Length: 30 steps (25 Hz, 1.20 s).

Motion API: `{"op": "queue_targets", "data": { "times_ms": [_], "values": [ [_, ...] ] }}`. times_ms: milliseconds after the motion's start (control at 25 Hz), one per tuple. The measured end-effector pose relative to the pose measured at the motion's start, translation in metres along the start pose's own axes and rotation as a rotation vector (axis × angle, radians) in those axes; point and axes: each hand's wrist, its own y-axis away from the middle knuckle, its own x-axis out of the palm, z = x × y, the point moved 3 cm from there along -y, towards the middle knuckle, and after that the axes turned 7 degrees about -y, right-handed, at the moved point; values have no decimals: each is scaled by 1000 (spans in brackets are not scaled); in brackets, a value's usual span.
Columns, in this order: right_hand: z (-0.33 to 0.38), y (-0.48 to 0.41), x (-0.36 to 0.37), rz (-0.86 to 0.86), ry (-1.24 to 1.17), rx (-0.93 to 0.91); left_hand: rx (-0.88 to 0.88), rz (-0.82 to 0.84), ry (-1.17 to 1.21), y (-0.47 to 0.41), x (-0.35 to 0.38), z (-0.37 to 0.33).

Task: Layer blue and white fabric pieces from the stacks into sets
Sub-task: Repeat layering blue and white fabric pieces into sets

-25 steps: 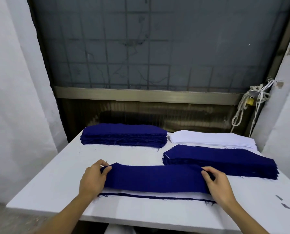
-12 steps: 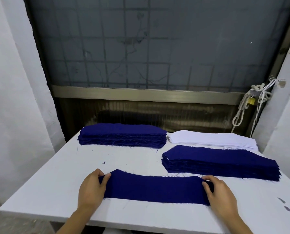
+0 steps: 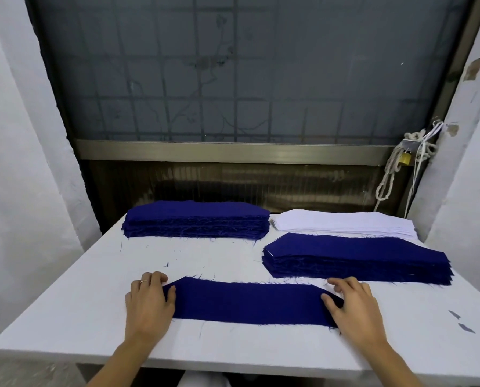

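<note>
held up a second ago, the blue piece [image 3: 247, 303] now lies flat on the desk [image 3: 65, 317]; left grip [image 3: 149, 303] and right grip [image 3: 356, 308] released, thumbs resting on its ends. this layer looks placed.

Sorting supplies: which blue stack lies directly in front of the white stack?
The right blue stack, just nearer than the white stack; the left blue stack lies beside it instead.

A single wide-angle camera worn on the person's head looks forward and down across a white table [image 3: 79, 308] toward a dark barred window [image 3: 247, 79]. The left hand [image 3: 149, 305] and right hand [image 3: 356, 311] reach in from the bottom edge, close to the lens.
</note>
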Motion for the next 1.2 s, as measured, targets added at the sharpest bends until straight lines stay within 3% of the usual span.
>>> {"op": "queue_targets", "data": {
  "times_ms": [280, 480, 840, 1000, 1200],
  "values": [
    [4, -1, 3, 59, 145, 5, -8, 58, -55, 1, 0, 0],
    [5, 2, -4, 53, -123, -29, 23, 74, 132, 0, -6, 1],
    [15, 12, -18, -2, -406, -58, -128, 158, 507, 5, -14, 3],
    [13, -3, -37, -75, -470, -81, -47, 209, 607, -17, -32, -23],
    [-11, -64, -89, -203, -517, -73, 150, 219, 576, -73, -42, -103]
  ]
}}
